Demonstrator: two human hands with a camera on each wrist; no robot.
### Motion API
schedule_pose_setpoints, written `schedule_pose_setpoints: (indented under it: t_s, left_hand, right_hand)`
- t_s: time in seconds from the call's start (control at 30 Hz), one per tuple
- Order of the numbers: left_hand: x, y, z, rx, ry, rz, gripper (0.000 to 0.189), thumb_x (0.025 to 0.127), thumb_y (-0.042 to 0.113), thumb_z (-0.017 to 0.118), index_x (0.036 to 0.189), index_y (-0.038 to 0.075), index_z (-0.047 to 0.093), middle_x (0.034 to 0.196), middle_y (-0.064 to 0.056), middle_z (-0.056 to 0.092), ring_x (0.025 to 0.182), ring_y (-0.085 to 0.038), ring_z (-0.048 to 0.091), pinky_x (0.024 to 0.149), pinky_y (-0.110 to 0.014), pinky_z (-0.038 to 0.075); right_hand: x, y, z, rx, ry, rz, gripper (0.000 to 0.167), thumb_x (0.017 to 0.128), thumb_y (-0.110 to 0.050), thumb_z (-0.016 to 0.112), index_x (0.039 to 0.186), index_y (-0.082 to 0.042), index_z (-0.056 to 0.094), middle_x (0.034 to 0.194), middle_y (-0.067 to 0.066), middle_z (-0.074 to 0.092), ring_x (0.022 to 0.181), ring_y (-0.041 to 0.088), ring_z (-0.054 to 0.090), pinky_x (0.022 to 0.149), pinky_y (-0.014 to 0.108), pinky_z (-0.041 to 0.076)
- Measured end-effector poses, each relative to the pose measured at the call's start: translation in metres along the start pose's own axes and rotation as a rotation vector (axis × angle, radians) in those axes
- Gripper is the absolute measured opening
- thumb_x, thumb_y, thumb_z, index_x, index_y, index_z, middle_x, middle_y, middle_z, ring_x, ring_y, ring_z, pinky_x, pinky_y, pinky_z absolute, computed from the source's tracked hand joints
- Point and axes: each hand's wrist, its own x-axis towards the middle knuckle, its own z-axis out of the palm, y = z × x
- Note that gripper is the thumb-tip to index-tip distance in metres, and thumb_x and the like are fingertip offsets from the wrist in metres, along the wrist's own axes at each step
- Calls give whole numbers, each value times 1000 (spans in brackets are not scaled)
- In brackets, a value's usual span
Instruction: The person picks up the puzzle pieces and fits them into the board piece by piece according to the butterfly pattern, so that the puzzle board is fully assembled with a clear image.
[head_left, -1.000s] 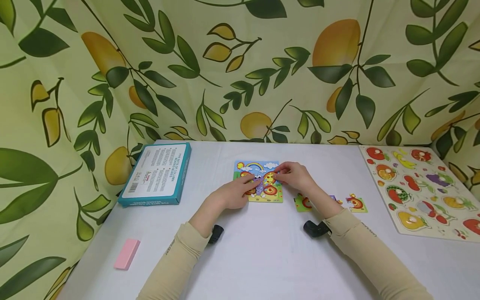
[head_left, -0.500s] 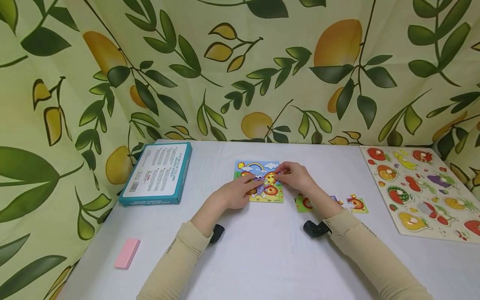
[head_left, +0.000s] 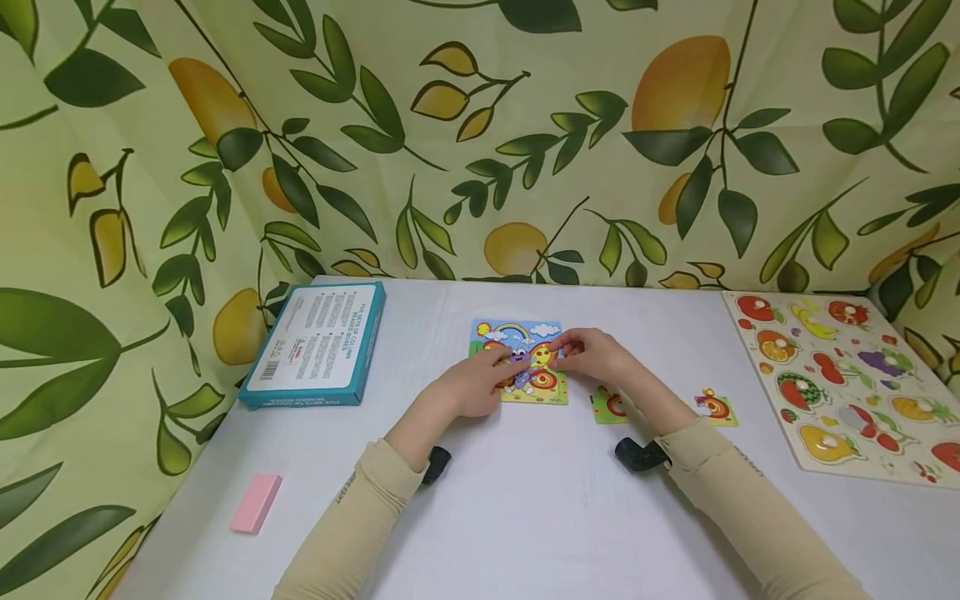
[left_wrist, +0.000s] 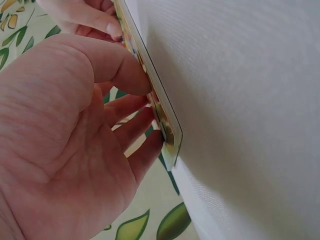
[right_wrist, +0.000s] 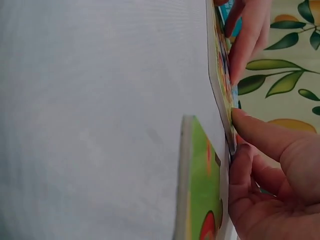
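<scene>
A square jigsaw puzzle [head_left: 534, 333] with a butterfly under a rainbow lies on the white table. My left hand [head_left: 472, 387] rests on its left side, relaxed fingers across the butterfly. In the left wrist view, the left thumb and fingertips touch the picture face of the puzzle [left_wrist: 170, 135]. My right hand [head_left: 596, 357] is at the puzzle's right edge, index finger and thumb slightly apart over the butterfly's upper wing. The right wrist view shows the right thumb on the face and the other fingers beside the edge. Loose puzzle pieces [head_left: 716, 408] [right_wrist: 202, 185] lie to the right.
A teal-edged box [head_left: 315, 337] lies at the back left, with a pink block [head_left: 256, 503] nearer the front. A fruit peg board [head_left: 840, 392] lies on the right. A leaf-patterned curtain [head_left: 450, 167] hangs behind the table. Black wrist mounts [head_left: 641, 454] sit under the forearms.
My right index finger and thumb have parted slightly at the puzzle's edge, and the right forearm now hides a loose piece seen before. The left hand stays on the puzzle.
</scene>
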Motion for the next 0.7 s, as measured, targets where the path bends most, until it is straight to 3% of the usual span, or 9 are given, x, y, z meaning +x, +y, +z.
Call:
schedule_pose_setpoints:
  t_s: [0.23, 0.43, 0.53, 0.7]
  left_hand:
    - [1, 0, 1, 12, -12, -5, 61, 98, 12, 47, 153, 33, 31, 158, -5, 27, 143, -25, 27, 113, -44, 30]
    - [2, -1, 1, 35, -4, 4, 61, 97, 12, 47, 153, 33, 32, 157, -5, 28, 143, -25, 27, 112, -46, 30]
    - [3, -2, 2, 38, -1, 5, 61, 97, 13, 47, 153, 33, 32, 157, -5, 28, 144, -24, 25, 114, -47, 28]
    - [1, -5, 4, 40, 29, 41, 60, 97, 11, 45, 153, 30, 33, 156, -7, 28, 144, -25, 24, 115, -45, 26]
  right_hand:
    - [-4, 0, 0, -29, -15, -33, 29, 93, -19, 68, 117, -5, 64, 96, 8, 56, 88, 22, 49, 71, 30, 41]
    - [-30, 6, -12, -82, -68, -129, 36, 99, -23, 58, 131, -7, 60, 109, 9, 59, 97, 24, 54, 72, 31, 48]
    - [-47, 13, -19, -115, -31, -150, 32, 97, -27, 60, 124, -9, 64, 107, 7, 60, 95, 24, 54, 69, 31, 48]
    - [-73, 25, -29, -205, 39, -142, 27, 88, -27, 73, 108, -10, 68, 93, 5, 58, 75, 20, 49, 55, 29, 43]
